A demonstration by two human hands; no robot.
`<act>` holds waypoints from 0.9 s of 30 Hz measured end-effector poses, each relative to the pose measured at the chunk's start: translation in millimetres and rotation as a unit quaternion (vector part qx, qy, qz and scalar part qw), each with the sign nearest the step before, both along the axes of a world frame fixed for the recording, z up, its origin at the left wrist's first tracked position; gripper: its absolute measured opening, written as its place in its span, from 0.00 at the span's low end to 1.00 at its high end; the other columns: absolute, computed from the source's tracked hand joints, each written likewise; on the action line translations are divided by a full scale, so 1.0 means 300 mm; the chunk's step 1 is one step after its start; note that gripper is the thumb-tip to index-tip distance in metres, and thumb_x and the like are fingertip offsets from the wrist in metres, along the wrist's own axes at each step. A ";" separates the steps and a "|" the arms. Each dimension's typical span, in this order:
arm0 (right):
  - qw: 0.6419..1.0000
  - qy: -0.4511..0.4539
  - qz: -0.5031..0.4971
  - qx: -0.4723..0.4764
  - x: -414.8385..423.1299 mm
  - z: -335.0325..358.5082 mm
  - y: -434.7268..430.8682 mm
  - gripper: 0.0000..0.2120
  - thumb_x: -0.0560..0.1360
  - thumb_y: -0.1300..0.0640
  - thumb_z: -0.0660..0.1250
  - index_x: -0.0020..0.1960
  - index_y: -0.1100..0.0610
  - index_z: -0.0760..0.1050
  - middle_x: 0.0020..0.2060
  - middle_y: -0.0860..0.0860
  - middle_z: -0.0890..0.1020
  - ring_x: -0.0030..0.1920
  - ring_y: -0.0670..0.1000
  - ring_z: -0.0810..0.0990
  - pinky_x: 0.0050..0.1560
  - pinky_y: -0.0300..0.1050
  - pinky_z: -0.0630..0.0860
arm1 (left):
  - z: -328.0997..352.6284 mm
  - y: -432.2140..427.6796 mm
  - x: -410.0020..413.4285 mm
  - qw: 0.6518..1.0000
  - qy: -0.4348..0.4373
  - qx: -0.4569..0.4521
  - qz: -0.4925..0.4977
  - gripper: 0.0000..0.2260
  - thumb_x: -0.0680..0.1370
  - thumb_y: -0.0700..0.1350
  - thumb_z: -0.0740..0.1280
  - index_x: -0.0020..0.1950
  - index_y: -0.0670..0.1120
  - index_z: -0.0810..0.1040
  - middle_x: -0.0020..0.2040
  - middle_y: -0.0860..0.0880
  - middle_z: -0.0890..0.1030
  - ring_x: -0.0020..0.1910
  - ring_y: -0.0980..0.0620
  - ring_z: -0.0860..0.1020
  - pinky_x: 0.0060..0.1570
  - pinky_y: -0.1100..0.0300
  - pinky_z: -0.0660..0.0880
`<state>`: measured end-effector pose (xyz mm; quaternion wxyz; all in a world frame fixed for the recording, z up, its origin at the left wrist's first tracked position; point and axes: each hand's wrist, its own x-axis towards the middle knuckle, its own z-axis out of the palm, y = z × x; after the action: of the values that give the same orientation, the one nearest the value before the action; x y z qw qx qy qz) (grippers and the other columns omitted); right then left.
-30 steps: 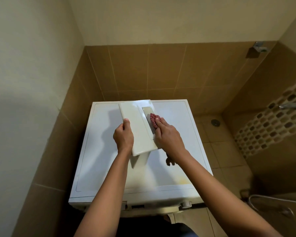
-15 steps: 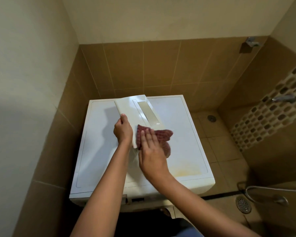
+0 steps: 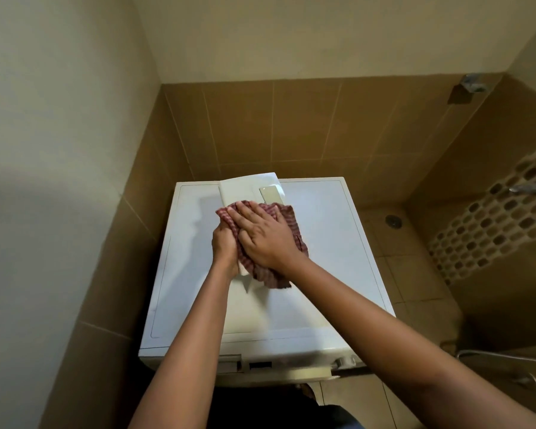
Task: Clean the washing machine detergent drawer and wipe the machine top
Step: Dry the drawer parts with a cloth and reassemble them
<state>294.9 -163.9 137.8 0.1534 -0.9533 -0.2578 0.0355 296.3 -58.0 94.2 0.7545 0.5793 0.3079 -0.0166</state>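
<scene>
The cloth (image 3: 287,219) hides most of the drawer's (image 3: 243,189) near half; the right edge cuts off the tap (image 3: 531,189).

white detergent drawer (image 3: 245,188) tilted over white machine top (image 3: 328,243), red checked cloth (image 3: 287,216) draped across it

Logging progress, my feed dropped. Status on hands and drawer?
Left hand grips drawer edge. Right hand flat, pressing red cloth on it. Drawer over machine top. Nothing in the way.

The right hand (image 3: 260,236) presses a red checked cloth (image 3: 287,216) flat (fingers straight) on the detergent drawer (image 3: 245,187); just left of it, the left hand (image 3: 223,243) grips the drawer's edge.
</scene>
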 end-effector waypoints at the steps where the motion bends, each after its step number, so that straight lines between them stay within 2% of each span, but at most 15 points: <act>1: 1.000 0.007 -0.002 0.002 0.035 0.003 0.022 0.25 0.80 0.49 0.45 0.77 0.43 0.53 0.77 0.44 0.54 0.77 0.46 0.48 0.75 0.59 0.41 | 0.021 -0.008 -0.005 1.000 -0.001 0.014 0.007 0.21 0.76 0.63 0.57 0.53 0.51 0.81 0.54 0.47 0.84 0.53 0.46 0.82 0.59 0.47 0.77; 3: 1.000 0.009 -0.009 -0.005 0.107 0.006 0.064 0.24 0.81 0.49 0.47 0.77 0.42 0.54 0.77 0.44 0.53 0.77 0.47 0.48 0.74 0.61 0.41 | 0.046 -0.022 -0.012 0.999 0.008 0.044 0.011 0.19 0.80 0.62 0.54 0.51 0.52 0.79 0.55 0.47 0.83 0.53 0.47 0.81 0.58 0.48 0.77; 8: 0.999 0.025 -0.040 0.005 0.255 0.006 0.123 0.24 0.80 0.47 0.48 0.76 0.41 0.55 0.77 0.44 0.54 0.77 0.48 0.49 0.74 0.62 0.41 | 0.069 -0.032 -0.023 0.992 0.011 0.124 0.030 0.23 0.82 0.60 0.53 0.62 0.47 0.78 0.57 0.44 0.81 0.55 0.45 0.79 0.58 0.48 0.77; 10: 0.998 0.028 -0.062 0.004 0.311 0.003 0.116 0.24 0.80 0.46 0.48 0.76 0.42 0.55 0.77 0.45 0.55 0.77 0.48 0.50 0.74 0.59 0.42 | 0.066 -0.034 -0.027 0.989 0.010 0.144 0.030 0.23 0.82 0.60 0.53 0.59 0.46 0.80 0.54 0.44 0.82 0.52 0.44 0.80 0.56 0.47 0.78; 13: 0.994 0.043 -0.099 0.010 0.378 0.006 0.074 0.24 0.81 0.48 0.46 0.77 0.46 0.57 0.77 0.48 0.57 0.77 0.48 0.51 0.75 0.53 0.45 | 0.066 -0.032 -0.027 0.988 0.011 0.148 0.038 0.18 0.82 0.57 0.55 0.48 0.47 0.78 0.49 0.44 0.82 0.49 0.43 0.80 0.55 0.47 0.78; 16: 0.988 0.065 -0.135 0.036 0.388 -0.006 -0.008 0.23 0.83 0.49 0.45 0.78 0.47 0.53 0.77 0.49 0.53 0.77 0.50 0.49 0.76 0.48 0.46 | 0.054 -0.030 -0.026 0.989 0.009 0.145 0.041 0.18 0.82 0.57 0.56 0.39 0.50 0.76 0.45 0.45 0.82 0.48 0.43 0.81 0.53 0.47 0.79; 18: 0.983 0.087 -0.148 0.069 0.356 -0.020 -0.066 0.23 0.83 0.49 0.45 0.78 0.46 0.50 0.78 0.48 0.49 0.78 0.51 0.47 0.75 0.49 0.50 | 0.048 -0.034 -0.022 0.989 0.007 0.142 0.049 0.18 0.82 0.57 0.56 0.38 0.51 0.75 0.44 0.45 0.82 0.47 0.43 0.81 0.53 0.47 0.79; 21: 0.984 0.091 -0.132 0.078 0.257 -0.034 -0.122 0.24 0.83 0.52 0.49 0.78 0.45 0.49 0.78 0.47 0.45 0.78 0.52 0.47 0.70 0.54 0.62 | 0.037 -0.036 -0.015 0.989 0.004 0.140 0.052 0.18 0.82 0.58 0.56 0.38 0.50 0.75 0.45 0.45 0.82 0.47 0.43 0.81 0.52 0.48 0.80; 24: 0.988 0.093 -0.096 0.077 0.162 -0.034 -0.156 0.24 0.82 0.55 0.52 0.77 0.44 0.55 0.78 0.43 0.46 0.77 0.50 0.47 0.67 0.53 0.66 | 0.036 -0.039 -0.021 0.990 0.001 0.132 0.058 0.16 0.82 0.58 0.56 0.40 0.51 0.74 0.46 0.47 0.82 0.46 0.46 0.81 0.51 0.51 0.80; 27: 0.983 0.104 -0.092 0.116 0.101 -0.027 -0.181 0.20 0.81 0.54 0.52 0.72 0.46 0.67 0.76 0.38 0.53 0.77 0.47 0.46 0.69 0.55 0.65 | 0.042 -0.039 -0.022 0.987 0.000 0.149 0.062 0.15 0.82 0.58 0.56 0.40 0.52 0.73 0.47 0.48 0.81 0.46 0.49 0.81 0.50 0.55 0.79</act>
<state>325.3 -218.1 129.8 0.2917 -0.9397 -0.1541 0.0903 289.7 -69.8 107.0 0.6596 0.6648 0.3424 0.0763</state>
